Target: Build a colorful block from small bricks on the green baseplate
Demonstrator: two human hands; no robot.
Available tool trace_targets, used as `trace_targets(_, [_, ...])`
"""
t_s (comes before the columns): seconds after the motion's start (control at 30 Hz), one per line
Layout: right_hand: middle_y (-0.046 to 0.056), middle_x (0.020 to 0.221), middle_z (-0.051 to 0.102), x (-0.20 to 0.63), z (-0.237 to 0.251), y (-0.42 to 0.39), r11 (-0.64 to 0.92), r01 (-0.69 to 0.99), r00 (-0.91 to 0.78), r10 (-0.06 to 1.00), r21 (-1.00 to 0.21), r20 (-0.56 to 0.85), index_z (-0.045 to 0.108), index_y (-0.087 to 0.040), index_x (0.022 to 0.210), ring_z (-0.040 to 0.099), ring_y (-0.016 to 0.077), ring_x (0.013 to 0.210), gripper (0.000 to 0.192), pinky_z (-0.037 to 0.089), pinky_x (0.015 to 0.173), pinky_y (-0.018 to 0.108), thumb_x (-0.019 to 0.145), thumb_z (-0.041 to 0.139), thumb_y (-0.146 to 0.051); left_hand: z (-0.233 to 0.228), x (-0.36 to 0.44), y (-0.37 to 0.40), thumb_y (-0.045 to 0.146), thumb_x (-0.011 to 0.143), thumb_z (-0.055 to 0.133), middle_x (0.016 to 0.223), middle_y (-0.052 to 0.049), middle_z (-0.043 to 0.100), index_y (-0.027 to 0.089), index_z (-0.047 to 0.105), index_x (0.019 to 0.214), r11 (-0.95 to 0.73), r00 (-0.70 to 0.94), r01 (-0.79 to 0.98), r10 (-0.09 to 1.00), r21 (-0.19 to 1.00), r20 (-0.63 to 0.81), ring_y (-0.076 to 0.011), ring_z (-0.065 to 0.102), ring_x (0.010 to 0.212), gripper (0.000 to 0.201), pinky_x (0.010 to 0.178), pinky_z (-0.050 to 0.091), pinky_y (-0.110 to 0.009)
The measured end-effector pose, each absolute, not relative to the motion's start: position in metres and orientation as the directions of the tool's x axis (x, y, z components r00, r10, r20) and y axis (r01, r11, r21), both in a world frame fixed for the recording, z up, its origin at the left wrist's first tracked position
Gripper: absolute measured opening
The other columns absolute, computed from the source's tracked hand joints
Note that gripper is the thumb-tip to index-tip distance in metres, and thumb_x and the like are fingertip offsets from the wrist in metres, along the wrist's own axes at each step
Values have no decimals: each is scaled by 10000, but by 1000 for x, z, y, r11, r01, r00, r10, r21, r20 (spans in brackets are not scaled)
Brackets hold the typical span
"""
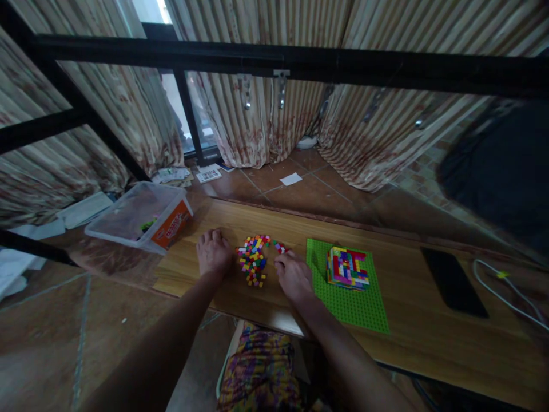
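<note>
Wooden table (407,366); both hands flank brick pile (253,260); labels unreadable

Both forearms are bare and sleeveless down to the left hand (213,252) and right hand (294,276); a multicoloured patterned garment (259,372) covers the lap.

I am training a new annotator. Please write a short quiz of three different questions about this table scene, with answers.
1. True or false: the stacked multicoloured brick block stands on the green baseplate.
2. Which lies between the left hand and the right hand? A) a black phone B) a pile of loose small bricks C) a white cable
3. Fill in: the clear plastic box has an ______ label on its side.

Key: 1. True. 2. B, the loose bricks. 3. Orange.
</note>
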State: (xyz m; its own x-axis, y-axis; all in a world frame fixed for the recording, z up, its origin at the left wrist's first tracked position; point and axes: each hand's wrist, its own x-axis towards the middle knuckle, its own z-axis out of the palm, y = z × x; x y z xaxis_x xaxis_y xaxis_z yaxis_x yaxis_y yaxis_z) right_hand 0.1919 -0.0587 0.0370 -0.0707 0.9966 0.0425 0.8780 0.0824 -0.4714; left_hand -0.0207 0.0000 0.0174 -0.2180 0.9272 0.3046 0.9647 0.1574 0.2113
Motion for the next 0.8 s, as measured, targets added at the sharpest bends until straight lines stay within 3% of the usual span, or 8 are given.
trace_targets(0.33, [57,932,681,221,36,-62,131,829,-113,991,-543,68,709,-196,904,625,181,921,241,433,834,264,882,499,-81,17,-19,-1,213,888,421,1143,-150,616,130,621,1092,172,-241,955,924,242,295,-306,528,1062,297,902,409,-417])
trace_targets(0.5, [53,1013,664,216,42,-61,181,841,-195,980,-510,27,713,-217,987,616,192,968,212,431,864,270,860,572,-124,16,-20,-1,219,890,416,1136,-155,620,121,616,1117,165,-231,960,925,228,303,-308,533,1052,317,901,410,-418])
trace_targets(0.8, [42,966,667,203,33,-61,168,832,-152,986,-529,75,716,-239,880,627,186,932,161,442,825,263,873,566,-181,17,-20,-1,214,884,414,1141,-152,620,121,624,1101,159,-227,961,923,227,312,-312,532,1051,315,899,411,-423])
